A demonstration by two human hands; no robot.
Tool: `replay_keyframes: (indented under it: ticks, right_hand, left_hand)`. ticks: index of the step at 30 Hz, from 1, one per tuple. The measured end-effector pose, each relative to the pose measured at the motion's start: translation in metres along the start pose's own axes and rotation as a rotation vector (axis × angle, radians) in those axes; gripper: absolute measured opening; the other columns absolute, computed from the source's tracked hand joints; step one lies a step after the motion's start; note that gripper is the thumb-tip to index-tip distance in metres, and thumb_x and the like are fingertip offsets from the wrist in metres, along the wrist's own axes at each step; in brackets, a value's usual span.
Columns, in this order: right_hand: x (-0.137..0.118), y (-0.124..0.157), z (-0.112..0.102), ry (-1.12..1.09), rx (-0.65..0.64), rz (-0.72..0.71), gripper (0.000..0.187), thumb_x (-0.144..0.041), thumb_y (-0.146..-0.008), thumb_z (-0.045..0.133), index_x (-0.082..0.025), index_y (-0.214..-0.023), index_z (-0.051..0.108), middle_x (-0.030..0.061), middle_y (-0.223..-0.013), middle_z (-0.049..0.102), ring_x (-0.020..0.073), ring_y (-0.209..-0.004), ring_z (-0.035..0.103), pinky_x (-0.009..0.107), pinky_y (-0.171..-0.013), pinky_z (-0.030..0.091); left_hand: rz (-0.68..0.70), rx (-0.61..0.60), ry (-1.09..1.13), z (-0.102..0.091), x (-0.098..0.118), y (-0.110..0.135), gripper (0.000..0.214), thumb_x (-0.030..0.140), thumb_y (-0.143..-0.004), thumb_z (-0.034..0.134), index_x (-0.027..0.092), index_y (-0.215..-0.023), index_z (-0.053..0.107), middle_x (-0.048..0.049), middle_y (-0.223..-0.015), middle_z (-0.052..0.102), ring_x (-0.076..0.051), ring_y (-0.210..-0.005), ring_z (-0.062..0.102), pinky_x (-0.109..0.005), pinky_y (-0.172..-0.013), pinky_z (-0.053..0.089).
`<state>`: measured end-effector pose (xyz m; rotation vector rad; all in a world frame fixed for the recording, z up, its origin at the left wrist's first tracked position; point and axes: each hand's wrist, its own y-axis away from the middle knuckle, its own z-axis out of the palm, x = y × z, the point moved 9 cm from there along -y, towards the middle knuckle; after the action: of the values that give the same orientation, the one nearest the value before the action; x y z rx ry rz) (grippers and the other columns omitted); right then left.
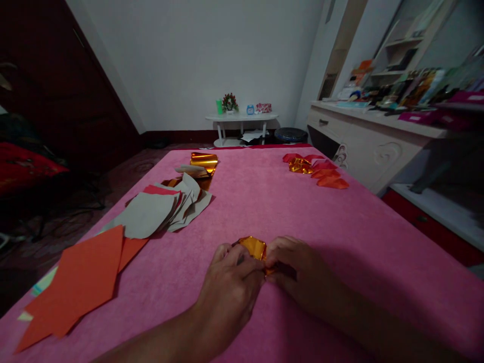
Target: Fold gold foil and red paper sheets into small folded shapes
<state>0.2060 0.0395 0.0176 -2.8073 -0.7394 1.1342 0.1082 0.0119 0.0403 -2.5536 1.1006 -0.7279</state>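
A small piece of shiny gold foil paper (252, 247), folded and creased, lies at the near middle of the pink cloth-covered table (260, 201). My left hand (232, 277) is closed on its left and near side. From the right, my right hand (293, 267) pinches its edge, with the thumb and fingers close together. The two hands almost meet at the near edge of the foil. My fingers hide part of the piece, so its full shape does not show.
Orange paper sheets (93, 275) lie at the near left. Beyond them are grey-backed sheets (151, 214) and curled gold foil (204, 162). Folded orange-red pieces (328, 179) and a gold folded piece (300, 165) sit far right. A cluttered white dresser (378, 121) flanks the table.
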Motion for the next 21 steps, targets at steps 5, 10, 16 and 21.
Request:
replay_keyframes:
  ticks: [5,10,16,21]
  right_hand:
    - [-0.009,0.002,0.006,0.134,-0.053,-0.074,0.009,-0.010,-0.081,0.059,-0.018,-0.083,0.063,0.0033,-0.088,0.062,0.0178,-0.083,0.053,0.031,-0.074,0.041]
    - [-0.018,0.002,0.010,0.247,-0.057,-0.167,0.012,-0.012,-0.087,0.053,-0.015,-0.083,0.064,0.0062,-0.087,0.065,0.0181,-0.079,0.054,0.031,-0.071,0.042]
    - [-0.018,0.006,0.004,0.379,0.026,-0.316,0.018,-0.015,-0.090,0.048,-0.016,-0.085,0.065,0.0056,-0.083,0.065,0.0173,-0.074,0.052,0.031,-0.067,0.039]
    - [-0.007,0.003,-0.011,0.304,0.048,-0.264,0.021,-0.011,-0.090,0.043,-0.015,-0.084,0.063,0.0068,-0.082,0.063,0.0177,-0.075,0.052,0.032,-0.068,0.039]
  left_hand:
    - [-0.101,0.247,0.180,-0.043,-0.032,0.003,0.018,0.017,-0.086,0.054,0.024,-0.095,0.067,-0.0013,-0.097,0.070,-0.018,-0.092,0.058,-0.038,-0.086,0.040]
    - [-0.314,0.163,0.448,-0.035,-0.085,0.002,0.023,0.016,-0.088,0.046,0.018,-0.095,0.068,-0.0059,-0.095,0.069,-0.017,-0.088,0.063,-0.030,-0.078,0.051]
    - [-0.054,-0.055,0.507,-0.018,-0.066,-0.002,0.031,0.005,-0.080,0.046,0.017,-0.094,0.070,-0.0074,-0.092,0.069,-0.016,-0.086,0.063,-0.030,-0.078,0.051]
    - [0.044,-0.139,0.438,-0.014,-0.052,0.000,0.022,0.014,-0.077,0.061,0.018,-0.097,0.069,-0.0062,-0.096,0.068,-0.018,-0.091,0.061,-0.033,-0.085,0.047]
